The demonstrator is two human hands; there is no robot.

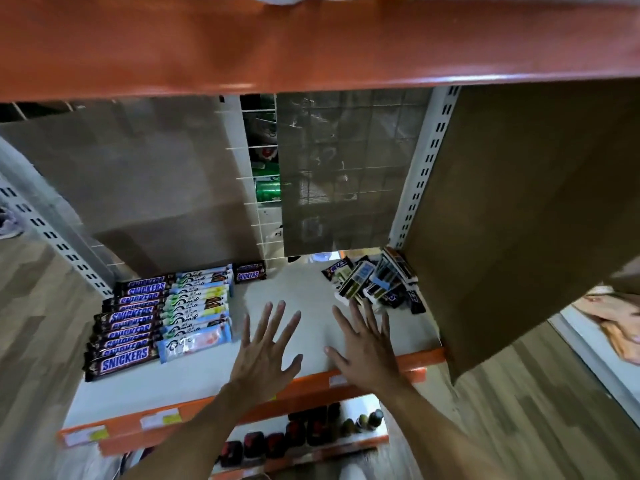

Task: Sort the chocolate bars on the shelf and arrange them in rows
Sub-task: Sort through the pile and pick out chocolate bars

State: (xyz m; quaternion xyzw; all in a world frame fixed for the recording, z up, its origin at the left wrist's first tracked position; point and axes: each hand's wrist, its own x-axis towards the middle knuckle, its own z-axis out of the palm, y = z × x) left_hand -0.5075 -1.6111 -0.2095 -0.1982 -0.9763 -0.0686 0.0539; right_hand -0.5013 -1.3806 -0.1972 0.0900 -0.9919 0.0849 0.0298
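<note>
On the left of the white shelf (194, 372) lies a row of brown Snickers bars (126, 322), stacked front to back. Beside it runs a row of light blue and green bars (197, 306). One lone Snickers bar (249, 271) lies behind that row. A loose pile of dark and white bars (375, 280) sits at the back right corner. My left hand (266, 351) hovers over the bare middle of the shelf, fingers spread, holding nothing. My right hand (365, 341) is spread too, its fingertips close to the front of the pile.
An orange shelf edge (311, 50) hangs overhead. A brown cardboard panel (519, 216) walls the right side. Wire mesh (263, 174) with green cans behind it forms the back. A lower shelf (363, 439) holds dark red packs and small bottles.
</note>
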